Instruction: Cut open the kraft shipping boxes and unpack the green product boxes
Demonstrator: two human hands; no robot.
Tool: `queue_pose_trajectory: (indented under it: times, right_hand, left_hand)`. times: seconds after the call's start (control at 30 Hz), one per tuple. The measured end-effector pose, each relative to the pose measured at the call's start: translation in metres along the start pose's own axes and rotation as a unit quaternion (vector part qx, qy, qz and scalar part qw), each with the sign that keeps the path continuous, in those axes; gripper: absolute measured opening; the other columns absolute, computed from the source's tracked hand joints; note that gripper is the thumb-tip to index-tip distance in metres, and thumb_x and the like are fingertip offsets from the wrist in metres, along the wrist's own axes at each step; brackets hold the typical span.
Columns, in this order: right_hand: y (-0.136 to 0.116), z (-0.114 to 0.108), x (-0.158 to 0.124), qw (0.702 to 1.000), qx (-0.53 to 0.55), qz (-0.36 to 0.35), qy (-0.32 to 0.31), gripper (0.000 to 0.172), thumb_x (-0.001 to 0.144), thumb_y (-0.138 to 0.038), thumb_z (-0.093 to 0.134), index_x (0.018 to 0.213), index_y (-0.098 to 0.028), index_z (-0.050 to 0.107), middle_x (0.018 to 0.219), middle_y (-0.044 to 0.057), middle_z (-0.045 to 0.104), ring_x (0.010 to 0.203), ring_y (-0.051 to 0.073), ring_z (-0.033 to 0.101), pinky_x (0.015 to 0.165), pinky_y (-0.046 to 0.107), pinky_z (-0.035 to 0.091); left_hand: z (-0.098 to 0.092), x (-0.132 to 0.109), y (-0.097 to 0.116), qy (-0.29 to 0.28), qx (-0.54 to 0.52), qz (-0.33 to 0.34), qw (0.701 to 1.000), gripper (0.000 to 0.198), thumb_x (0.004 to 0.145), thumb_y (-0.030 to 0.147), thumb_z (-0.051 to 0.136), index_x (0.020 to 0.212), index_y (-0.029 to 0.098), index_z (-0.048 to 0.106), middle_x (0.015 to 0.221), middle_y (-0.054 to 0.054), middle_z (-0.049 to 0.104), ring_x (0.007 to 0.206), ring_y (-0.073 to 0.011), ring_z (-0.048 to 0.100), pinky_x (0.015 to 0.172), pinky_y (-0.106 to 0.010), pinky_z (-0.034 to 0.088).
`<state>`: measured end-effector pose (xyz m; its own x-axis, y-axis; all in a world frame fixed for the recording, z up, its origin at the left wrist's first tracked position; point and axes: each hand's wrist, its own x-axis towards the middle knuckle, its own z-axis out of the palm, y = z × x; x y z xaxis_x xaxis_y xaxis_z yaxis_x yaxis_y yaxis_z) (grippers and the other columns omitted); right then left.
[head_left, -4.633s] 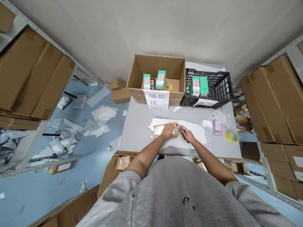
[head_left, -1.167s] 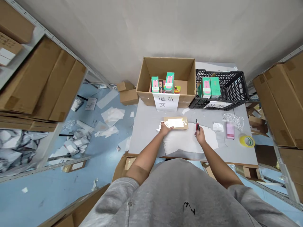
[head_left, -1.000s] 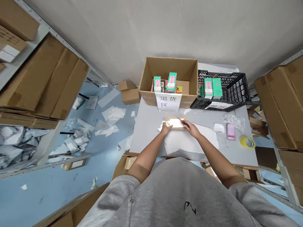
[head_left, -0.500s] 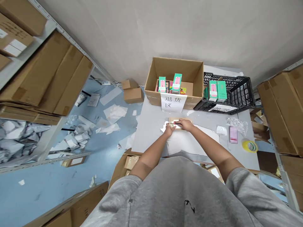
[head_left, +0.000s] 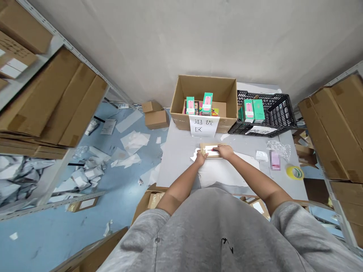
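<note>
- Presently, I find the small cardboard carton (head_left: 211, 154) lying on the grey table (head_left: 177, 162).
- The left hand (head_left: 201, 158) grips its near-left corner.
- The right hand (head_left: 226, 152) is closed round a red-and-black utility knife (head_left: 216, 149), pointing leftward over it.
- Progress, I judge: carton unopened; any cut I cannot confirm.

The parcel (head_left: 210, 153) looks like matt brown cardboard, with glossy tape (head_left: 202, 151) and a white paper label (head_left: 209, 148). At two o'clock from it, the crate (head_left: 279, 112) is black plastic; at three, crinkled clear plastic (head_left: 280, 148) shines.
</note>
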<state>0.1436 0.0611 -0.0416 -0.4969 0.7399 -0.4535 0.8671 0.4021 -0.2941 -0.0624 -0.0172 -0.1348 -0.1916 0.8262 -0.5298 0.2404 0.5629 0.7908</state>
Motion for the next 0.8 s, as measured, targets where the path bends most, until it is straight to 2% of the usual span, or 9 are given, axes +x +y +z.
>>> queue_pose_trajectory:
  times: [0.1,0.27,0.47,0.6,0.7,0.8]
  right_hand:
    - [0.024,-0.003,-0.019,0.999,-0.005,0.04,0.008,0.047,0.108,-0.024,0.056,0.147,-0.044,0.077,0.134,0.007,0.074,0.112,0.028,0.073,0.099,0.035,0.051]
    - [0.063,-0.007,-0.053,0.992,-0.024,0.123,0.017,0.049,0.11,-0.022,0.05,0.146,-0.042,0.077,0.126,0.01,0.074,0.104,0.027,0.073,0.095,0.037,0.051]
    - [0.073,-0.003,-0.078,0.986,-0.008,0.158,0.045,0.052,0.109,-0.022,0.05,0.151,-0.041,0.073,0.126,0.011,0.074,0.105,0.028,0.072,0.094,0.037,0.051]
    - [0.09,0.002,-0.096,0.977,0.036,0.192,0.083,0.046,0.108,-0.028,0.054,0.146,-0.039,0.077,0.127,0.011,0.076,0.108,0.03,0.074,0.095,0.038,0.052]
    - [0.098,0.011,-0.101,0.947,0.144,0.245,0.147,0.043,0.107,-0.034,0.056,0.146,-0.034,0.075,0.122,0.009,0.079,0.103,0.029,0.075,0.091,0.038,0.057]
    - [0.084,0.028,-0.087,0.878,0.345,0.286,0.169,0.05,0.105,-0.044,0.058,0.151,-0.025,0.065,0.104,0.005,0.079,0.076,0.022,0.072,0.072,0.033,0.061]
  left_hand:
    - [0.0,-0.002,0.004,0.011,0.008,-0.034,0.999,0.053,0.098,0.037,0.077,0.139,0.022,0.046,0.143,-0.018,0.066,0.139,-0.0294,0.064,0.121,-0.048,0.047]
    - [-0.002,-0.002,0.007,0.009,0.011,-0.036,0.999,0.054,0.097,0.04,0.079,0.135,0.021,0.046,0.144,-0.02,0.064,0.139,-0.0307,0.064,0.121,-0.048,0.047]
    - [-0.005,-0.002,0.01,-0.003,0.029,-0.036,0.999,0.05,0.1,0.042,0.075,0.135,0.024,0.043,0.149,-0.019,0.063,0.143,-0.0286,0.062,0.122,-0.047,0.046]
    - [-0.008,-0.006,0.015,-0.011,0.047,-0.037,0.998,0.051,0.102,0.045,0.069,0.139,0.024,0.041,0.152,-0.019,0.063,0.144,-0.0288,0.062,0.122,-0.046,0.045]
    - [-0.009,-0.012,0.018,-0.013,0.083,-0.06,0.995,0.056,0.101,0.052,0.067,0.143,0.026,0.041,0.153,-0.019,0.064,0.143,-0.0324,0.063,0.121,-0.049,0.045]
    - [-0.008,-0.02,0.018,-0.018,0.123,-0.094,0.988,0.07,0.098,0.056,0.066,0.154,0.024,0.039,0.154,-0.022,0.065,0.144,-0.0384,0.064,0.12,-0.053,0.046]
